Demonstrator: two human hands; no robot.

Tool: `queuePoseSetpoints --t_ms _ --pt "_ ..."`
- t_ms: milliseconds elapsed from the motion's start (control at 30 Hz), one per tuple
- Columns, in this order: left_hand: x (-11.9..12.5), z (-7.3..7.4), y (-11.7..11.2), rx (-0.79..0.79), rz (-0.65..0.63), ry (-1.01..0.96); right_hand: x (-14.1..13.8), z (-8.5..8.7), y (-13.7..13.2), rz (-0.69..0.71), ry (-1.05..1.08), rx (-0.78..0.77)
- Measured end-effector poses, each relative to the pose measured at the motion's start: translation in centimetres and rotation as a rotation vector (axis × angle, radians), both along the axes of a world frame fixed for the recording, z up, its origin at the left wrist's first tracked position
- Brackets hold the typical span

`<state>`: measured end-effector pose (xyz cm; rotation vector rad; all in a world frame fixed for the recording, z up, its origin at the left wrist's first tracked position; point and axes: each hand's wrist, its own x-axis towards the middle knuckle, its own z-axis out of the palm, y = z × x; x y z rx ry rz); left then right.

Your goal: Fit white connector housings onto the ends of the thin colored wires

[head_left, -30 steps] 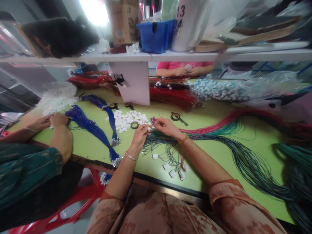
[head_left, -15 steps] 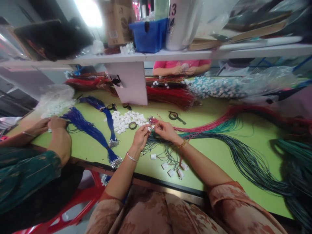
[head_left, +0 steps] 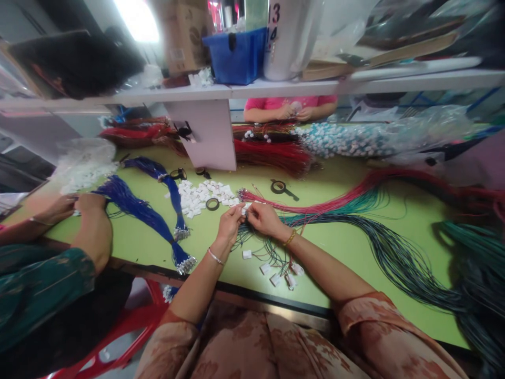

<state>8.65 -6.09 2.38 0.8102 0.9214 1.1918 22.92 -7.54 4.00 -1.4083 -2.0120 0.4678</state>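
Note:
My left hand point(head_left: 230, 222) is closed on a small white connector point(head_left: 244, 209), which shows between my two hands. Fingers pinched, my right hand point(head_left: 262, 218) meets it at the connector; what it grips is likely a thin wire, but the fingertips hide it. Under and beside the hands run dark green and black wires point(head_left: 355, 223) and red wires point(head_left: 315, 208). Several white connectors with wires attached point(head_left: 275, 279) lie nearer to me, and one loose white connector point(head_left: 246, 254) sits left of them. Past my left hand spreads a pile of white connectors point(head_left: 201, 195).
A tape roll point(head_left: 212, 203) and another black tape roll point(head_left: 278, 187) lie on the green table point(head_left: 150, 239). Blue wire bundles point(head_left: 145, 210) are at left, beside a co-worker's hands point(head_left: 87, 210). A shelf point(head_left: 288, 88) with a blue bin point(head_left: 236, 55) crosses the back.
My right hand has come closer to my left at the connector, its fingers now lower and tighter against it. The whole view has shifted slightly.

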Motion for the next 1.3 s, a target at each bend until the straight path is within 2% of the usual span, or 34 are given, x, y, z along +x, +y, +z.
queuePoseSetpoints --t_ms 100,200,267,333,433,500,633,800,1000,1167,1300 --pt "0.1 -0.2 0.0 0.030 0.032 0.056 0.0 0.1 0.3 0.008 -0.003 -0.019" --pt "0.1 -0.2 0.1 0.018 0.021 0.061 1.1 0.4 2.2 0.062 0.082 -0.069" --pt "0.1 -0.2 0.2 0.004 0.011 0.053 2.0 0.6 4.4 -0.039 0.091 -0.076" --pt "0.1 -0.1 0.3 -0.010 0.013 0.051 2.6 0.8 6.7 -0.171 -0.028 -0.102" --pt "0.1 -0.2 0.3 -0.025 0.016 0.052 2.4 0.8 9.4 -0.237 -0.232 -0.228" --pt "0.0 -0.2 0.2 -0.029 0.007 0.052 1.9 0.6 10.2 -0.255 -0.298 -0.282" --pt "-0.2 -0.2 0.1 -0.040 -0.012 0.061 1.5 0.1 10.5 -0.283 -0.305 -0.264" --pt "-0.2 -0.2 0.2 -0.034 -0.030 0.066 1.9 0.1 10.5 -0.214 -0.338 -0.289" --pt "0.0 0.1 -0.2 -0.028 -0.038 0.039 2.4 1.0 10.1 -0.272 -0.242 -0.133" --pt "0.5 0.3 -0.6 -0.021 -0.048 -0.034 1.6 2.4 9.1 -0.080 0.054 -0.055" --pt "0.5 0.2 -0.5 -0.021 -0.037 -0.102 0.8 3.1 7.4 0.069 0.304 -0.093"
